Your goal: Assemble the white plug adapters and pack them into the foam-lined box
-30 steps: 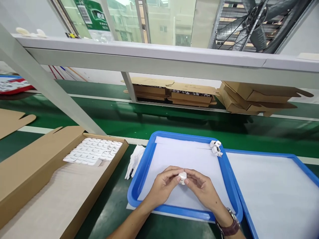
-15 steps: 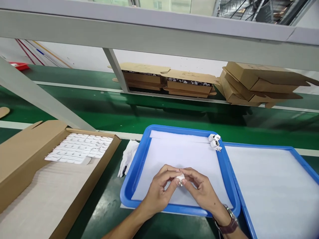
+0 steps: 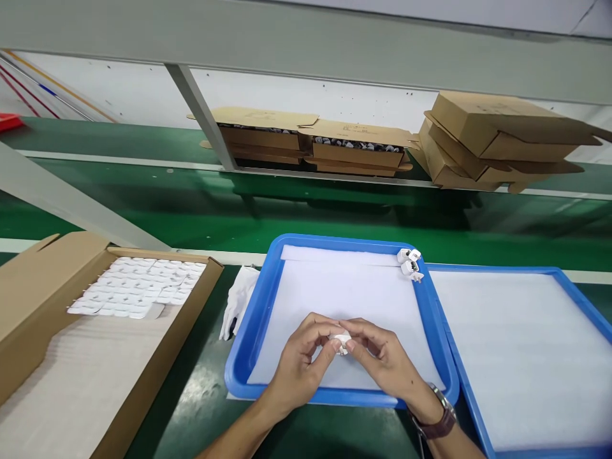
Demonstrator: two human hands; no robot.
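Observation:
Both of my hands pinch one small white plug adapter (image 3: 341, 342) between thumbs and fingertips, above the near half of a blue tray (image 3: 233, 366) lined with white sheet. My left hand (image 3: 302, 360) grips its left side, and my right hand (image 3: 382, 357) its right side. Short prongs seem to show on the side facing me; the fingers cover much of the rest. A few white plug pieces (image 3: 410, 262) with prongs sit together at the tray's far right corner.
At left, an open cardboard box (image 3: 162, 357) holds rows of white pieces (image 3: 138, 287). A white glove (image 3: 239, 299) lies beside the blue tray. A second blue tray (image 3: 581, 299) adjoins on the right. Cartons (image 3: 358, 150) and stacked boxes (image 3: 497, 137) stand behind the grey frame (image 3: 201, 118).
The view has tipped down and shifted slightly. Both hands still hold the adapter over the tray, its angle a little turned between the fingers.

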